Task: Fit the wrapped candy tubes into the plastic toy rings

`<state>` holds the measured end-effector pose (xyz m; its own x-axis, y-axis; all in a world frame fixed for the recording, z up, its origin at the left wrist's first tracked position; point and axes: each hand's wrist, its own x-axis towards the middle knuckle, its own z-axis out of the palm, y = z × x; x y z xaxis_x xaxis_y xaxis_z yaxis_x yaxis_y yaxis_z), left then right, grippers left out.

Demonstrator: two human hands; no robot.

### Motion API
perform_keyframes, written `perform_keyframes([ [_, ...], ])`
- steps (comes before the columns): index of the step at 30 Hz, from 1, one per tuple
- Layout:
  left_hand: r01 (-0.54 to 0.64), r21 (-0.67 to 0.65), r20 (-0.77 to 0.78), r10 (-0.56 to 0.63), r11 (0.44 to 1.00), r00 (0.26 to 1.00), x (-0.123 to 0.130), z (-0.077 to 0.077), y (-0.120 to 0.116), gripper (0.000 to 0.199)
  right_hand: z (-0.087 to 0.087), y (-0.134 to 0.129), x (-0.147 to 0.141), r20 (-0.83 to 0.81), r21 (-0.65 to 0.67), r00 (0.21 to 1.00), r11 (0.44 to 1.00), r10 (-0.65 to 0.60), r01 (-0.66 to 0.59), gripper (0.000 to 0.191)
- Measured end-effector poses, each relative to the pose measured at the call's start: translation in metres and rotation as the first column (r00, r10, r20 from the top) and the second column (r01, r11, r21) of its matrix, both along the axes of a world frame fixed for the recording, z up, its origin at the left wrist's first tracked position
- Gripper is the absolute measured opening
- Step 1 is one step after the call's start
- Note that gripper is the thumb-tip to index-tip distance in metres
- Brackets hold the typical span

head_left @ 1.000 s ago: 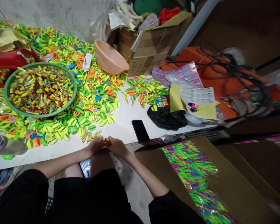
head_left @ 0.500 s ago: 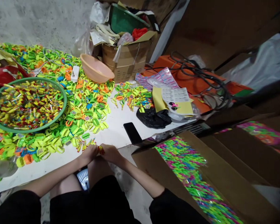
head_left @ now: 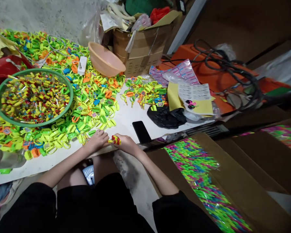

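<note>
At the table's front edge, my right hand (head_left: 128, 144) is closed around several small red-and-yellow tube-like pieces (head_left: 116, 139), their ends sticking out toward my left hand. Beside it, my left hand (head_left: 98, 141) has its fingers curled, and whatever lies in them is hidden. A few similar yellow pieces (head_left: 84, 139) lie on the table just left of that hand. More of these pieces fill a green basket (head_left: 71, 97) to the left. Around the basket spreads a thick layer of toy watches (head_left: 100, 111) in yellow, green, orange and blue.
A black phone (head_left: 141, 132) lies right of my hands, near a black plastic bag (head_left: 166, 118) and printed sheets (head_left: 195, 94). Behind stand a peach bowl (head_left: 106, 60) and a cardboard box (head_left: 145, 51). An open carton (head_left: 223, 161) with bright bagged pieces stands at the right.
Both hands have come up onto the table edge and moved slightly apart. The red-and-yellow pieces in my right hand show more now. The view has shifted a little.
</note>
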<state>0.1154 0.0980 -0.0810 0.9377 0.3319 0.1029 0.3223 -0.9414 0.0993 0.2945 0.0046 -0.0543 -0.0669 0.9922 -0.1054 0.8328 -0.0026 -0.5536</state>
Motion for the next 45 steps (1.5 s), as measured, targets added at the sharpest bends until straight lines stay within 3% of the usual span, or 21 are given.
perform_keyframes([
  [4, 0.085, -0.084, 0.081, -0.078, 0.993, 0.994, -0.008, 0.030, 0.004, 0.028, 0.016, -0.010, -0.002, -0.151, 0.093, 0.989, 0.996, 0.005, 0.009, 0.013],
  [9, -0.020, -0.336, 0.087, 0.052, 0.942, 0.995, -0.018, 0.055, -0.004, 0.038, 0.032, -0.021, -0.003, -0.220, 0.161, 0.975, 0.986, -0.001, 0.038, 0.013],
  [11, -0.010, -0.393, 0.126, 0.064, 0.920, 0.990, -0.020, 0.062, -0.009, 0.037, 0.037, -0.024, -0.003, -0.251, 0.159, 0.968, 0.986, -0.003, 0.044, 0.014],
  [16, 0.048, -0.405, 0.167, 0.022, 0.913, 0.986, -0.020, 0.077, -0.019, 0.029, 0.044, -0.029, -0.004, -0.278, 0.174, 0.960, 0.981, -0.028, 0.080, 0.014],
  [20, 0.062, -0.360, 0.154, -0.007, 0.931, 0.988, -0.020, 0.085, -0.026, 0.026, 0.048, -0.035, -0.007, -0.190, 0.178, 0.981, 0.980, -0.050, 0.085, 0.013],
  [26, -0.009, -0.281, 0.102, 0.039, 0.960, 0.994, -0.022, 0.068, -0.036, 0.032, 0.044, -0.042, -0.015, -0.129, 0.160, 0.989, 0.983, -0.073, 0.093, 0.012],
  [30, -0.055, -0.329, 0.020, 0.065, 0.943, 0.998, -0.028, 0.051, -0.044, 0.034, 0.031, -0.046, -0.020, -0.094, 0.017, 0.990, 0.995, -0.101, 0.103, 0.013],
  [33, 0.017, -0.495, 0.008, -0.015, 0.869, 1.000, -0.036, 0.041, -0.046, 0.038, 0.018, -0.050, -0.007, -0.145, -0.127, 0.988, 0.989, 0.063, -0.081, 0.021],
  [35, -0.031, -0.557, -0.004, 0.035, 0.830, 0.999, -0.045, 0.034, -0.038, 0.048, 0.010, -0.051, 0.012, -0.247, -0.174, 0.955, 0.962, 0.163, -0.209, 0.021],
  [36, -0.096, -0.561, -0.012, 0.108, 0.822, 0.994, -0.050, 0.029, -0.031, 0.049, 0.007, -0.051, 0.024, -0.293, -0.162, 0.945, 0.966, 0.146, -0.200, 0.017],
  [37, -0.170, -0.550, -0.017, 0.192, 0.817, 0.981, -0.056, 0.024, -0.021, 0.047, 0.004, -0.050, 0.037, -0.333, -0.122, 0.941, 0.986, 0.066, -0.112, 0.013],
  [38, -0.239, -0.530, -0.011, 0.275, 0.814, 0.961, -0.062, 0.017, -0.010, 0.043, 0.002, -0.048, 0.049, -0.374, -0.042, 0.924, 0.997, -0.081, 0.070, 0.014],
  [39, -0.305, -0.503, -0.006, 0.350, 0.809, 0.937, -0.068, 0.009, 0.002, 0.040, 0.000, -0.046, 0.061, -0.428, 0.063, 0.867, 0.948, -0.255, 0.311, 0.018],
  [40, -0.378, -0.462, -0.010, 0.421, 0.802, 0.907, -0.073, 0.001, 0.013, 0.039, -0.002, -0.043, 0.072, -0.493, 0.161, 0.768, 0.825, -0.408, 0.542, 0.023],
  [41, -0.432, -0.415, -0.025, 0.464, 0.801, 0.885, -0.078, -0.007, 0.023, 0.037, -0.005, -0.040, 0.080, -0.559, 0.226, 0.655, 0.666, -0.509, 0.711, 0.028],
  [42, -0.472, -0.362, -0.031, 0.495, 0.804, 0.868, -0.081, -0.014, 0.032, 0.035, -0.008, -0.037, 0.086, -0.610, 0.249, 0.560, 0.535, -0.560, 0.807, 0.033],
  [43, -0.497, -0.307, -0.034, 0.512, 0.812, 0.858, -0.082, -0.021, 0.038, 0.033, -0.012, -0.034, 0.090, -0.638, 0.241, 0.506, 0.473, -0.581, 0.847, 0.037],
  [44, -0.514, -0.260, -0.034, 0.524, 0.818, 0.851, -0.082, -0.027, 0.042, 0.031, -0.017, -0.033, 0.091, -0.644, 0.216, 0.495, 0.483, -0.583, 0.849, 0.040],
  [45, -0.525, -0.224, -0.031, 0.532, 0.822, 0.846, -0.081, -0.032, 0.044, 0.029, -0.023, -0.031, 0.089, -0.638, 0.183, 0.518, 0.542, -0.569, 0.821, 0.042],
])
